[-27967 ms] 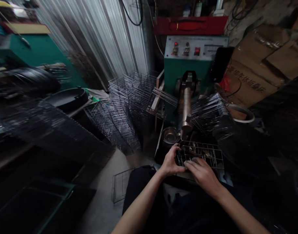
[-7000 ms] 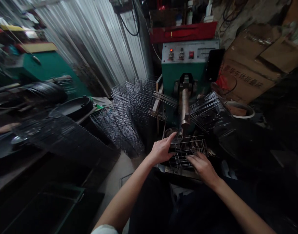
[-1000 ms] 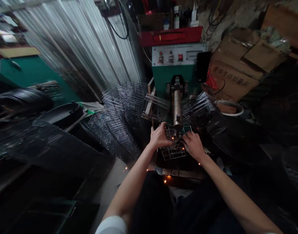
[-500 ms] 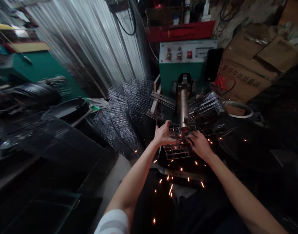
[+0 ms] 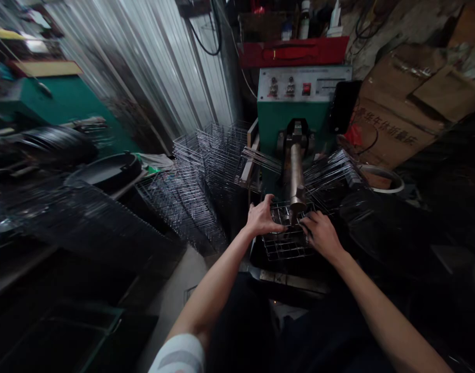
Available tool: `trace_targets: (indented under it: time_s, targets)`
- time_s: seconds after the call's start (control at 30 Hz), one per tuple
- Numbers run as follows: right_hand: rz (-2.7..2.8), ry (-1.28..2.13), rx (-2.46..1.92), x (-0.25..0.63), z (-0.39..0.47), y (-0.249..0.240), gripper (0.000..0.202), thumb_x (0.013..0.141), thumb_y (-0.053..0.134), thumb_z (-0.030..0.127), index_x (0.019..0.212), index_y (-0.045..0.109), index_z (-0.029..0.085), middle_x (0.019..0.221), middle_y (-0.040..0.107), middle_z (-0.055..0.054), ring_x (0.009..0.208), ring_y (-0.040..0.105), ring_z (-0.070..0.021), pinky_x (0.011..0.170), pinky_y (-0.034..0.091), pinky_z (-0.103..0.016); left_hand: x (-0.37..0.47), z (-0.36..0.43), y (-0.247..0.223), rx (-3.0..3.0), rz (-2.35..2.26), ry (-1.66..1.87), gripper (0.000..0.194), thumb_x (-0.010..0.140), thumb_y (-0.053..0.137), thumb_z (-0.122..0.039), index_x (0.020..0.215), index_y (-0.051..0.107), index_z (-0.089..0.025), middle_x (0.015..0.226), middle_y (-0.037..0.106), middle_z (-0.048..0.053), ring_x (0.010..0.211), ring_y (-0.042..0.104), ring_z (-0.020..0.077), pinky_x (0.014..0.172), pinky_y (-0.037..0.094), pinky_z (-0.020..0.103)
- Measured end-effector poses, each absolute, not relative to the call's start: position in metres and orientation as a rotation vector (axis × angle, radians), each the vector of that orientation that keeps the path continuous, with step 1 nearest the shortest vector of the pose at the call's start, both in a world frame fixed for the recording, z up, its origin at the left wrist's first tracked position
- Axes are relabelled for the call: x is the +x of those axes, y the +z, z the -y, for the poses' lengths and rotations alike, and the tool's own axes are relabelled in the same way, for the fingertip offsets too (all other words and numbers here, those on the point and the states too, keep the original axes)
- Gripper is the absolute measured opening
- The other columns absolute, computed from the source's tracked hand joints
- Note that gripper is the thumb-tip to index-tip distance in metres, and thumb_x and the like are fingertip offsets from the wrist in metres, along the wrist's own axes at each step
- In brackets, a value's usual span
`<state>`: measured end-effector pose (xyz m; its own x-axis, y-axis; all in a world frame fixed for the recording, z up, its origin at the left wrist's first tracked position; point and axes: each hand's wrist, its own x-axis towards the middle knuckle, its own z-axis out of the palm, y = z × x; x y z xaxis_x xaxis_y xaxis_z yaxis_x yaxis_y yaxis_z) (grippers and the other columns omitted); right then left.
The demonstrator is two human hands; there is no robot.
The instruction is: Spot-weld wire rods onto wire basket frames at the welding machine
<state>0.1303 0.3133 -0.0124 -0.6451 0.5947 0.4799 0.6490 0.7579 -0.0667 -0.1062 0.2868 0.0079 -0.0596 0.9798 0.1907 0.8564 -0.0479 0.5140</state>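
Observation:
A small wire grid basket (image 5: 290, 248) lies under the metal rod (image 5: 297, 176) of a green machine (image 5: 295, 114). My left hand (image 5: 263, 217) grips the basket's left side, thumb pointing inward and fingers round the far edge. On the right side of the rod, my right hand (image 5: 318, 230) has its fingers bent together on the basket's wires near the rod's tip. Its fingertips are partly hidden.
Stacked wire grids (image 5: 194, 176) stand left of the machine. Loose wires (image 5: 326, 171) lie to its right, near a white-rimmed bowl (image 5: 395, 181). A cardboard sheet (image 5: 396, 114) leans behind. A black phone (image 5: 344, 106) is on the machine's right edge.
The many orange sparks beneath the rod are gone apart from a faint one low down. Both hands keep nearly the same hold, and the view has shifted slightly.

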Motion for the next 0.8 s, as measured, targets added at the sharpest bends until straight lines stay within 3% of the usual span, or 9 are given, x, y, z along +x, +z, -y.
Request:
trace_targets:
  time_s: [0.23, 0.33, 0.43, 0.53, 0.6, 0.67, 0.8]
  targets:
    - [2.457, -0.096, -0.904, 0.128, -0.318, -0.017, 0.018, 0.097, 0.052, 0.019, 0.098, 0.07, 0.017, 0.093, 0.06, -0.009, 0.087, 0.051, -0.0244, 0.077, 0.041, -0.034, -0.104, -0.29, 0.007, 2.003, -1.982, 0.769, 0.102, 0.049, 0.084, -0.057, 0.133, 0.034, -0.028, 0.123, 0.066, 0.009, 0.118, 0.061, 0.0355, 0.111, 0.028, 0.064]
    - [2.437, 0.021, -0.871, 0.127, -0.319, -0.015, 0.019, 0.097, 0.051, 0.018, 0.094, 0.069, 0.017, 0.093, 0.062, -0.01, 0.088, 0.053, -0.0244, 0.079, 0.045, -0.035, -0.103, -0.289, 0.011, 2.016, -1.954, 0.764, 0.103, 0.053, 0.083, -0.056, 0.138, 0.032, -0.029, 0.129, 0.063, 0.011, 0.124, 0.057, 0.036, 0.114, 0.02, 0.069]
    - [2.38, 0.171, -0.844, 0.136, -0.314, -0.009, 0.019, 0.096, 0.05, 0.018, 0.096, 0.068, 0.018, 0.096, 0.063, -0.011, 0.093, 0.057, -0.026, 0.082, 0.049, -0.037, -0.117, -0.281, 0.003, 2.073, -1.877, 0.804, 0.119, 0.054, 0.084, -0.058, 0.15, 0.018, -0.03, 0.151, 0.043, 0.016, 0.143, 0.035, 0.0409, 0.112, 0.011, 0.076]
    - [2.268, 0.385, -0.86, 0.157, -0.302, -0.004, 0.021, 0.097, 0.047, 0.02, 0.104, 0.067, 0.019, 0.106, 0.066, -0.011, 0.098, 0.062, -0.0257, 0.085, 0.051, -0.038, -0.142, -0.264, -0.035, 1.969, -1.796, 0.936, 0.148, 0.043, 0.089, -0.059, 0.155, -0.003, -0.03, 0.164, 0.01, 0.02, 0.151, 0.009, 0.0433, 0.113, 0.017, 0.073]
    - [2.167, 0.546, -0.943, 0.171, -0.29, -0.005, 0.022, 0.098, 0.049, 0.025, 0.111, 0.066, 0.021, 0.11, 0.068, -0.009, 0.1, 0.065, -0.0246, 0.087, 0.052, -0.037, -0.154, -0.252, -0.073, 1.779, -1.686, 1.004, 0.159, 0.037, 0.092, -0.056, 0.155, -0.01, -0.026, 0.163, 0.004, 0.024, 0.151, 0.011, 0.0413, 0.115, 0.026, 0.064]
    - [2.002, 0.716, -1.048, 0.181, -0.278, -0.009, 0.025, 0.097, 0.055, 0.034, 0.119, 0.062, 0.023, 0.108, 0.069, -0.007, 0.096, 0.067, -0.0236, 0.084, 0.054, -0.035, -0.158, -0.245, -0.111, 1.537, -1.51, 1.037, 0.154, 0.044, 0.091, -0.054, 0.155, -0.012, -0.025, 0.162, 0.01, 0.025, 0.149, 0.026, 0.0373, 0.113, 0.034, 0.057]
    - [1.666, 0.904, -1.128, 0.183, -0.258, -0.016, 0.036, 0.087, 0.071, 0.045, 0.112, 0.057, 0.023, 0.087, 0.067, -0.003, 0.073, 0.065, -0.0194, 0.058, 0.053, -0.026, -0.15, -0.247, -0.151, 1.258, -1.31, 1.151, 0.136, 0.049, 0.091, -0.044, 0.155, 0.01, -0.026, 0.157, 0.029, 0.021, 0.143, 0.036, 0.0355, 0.113, 0.036, 0.055]
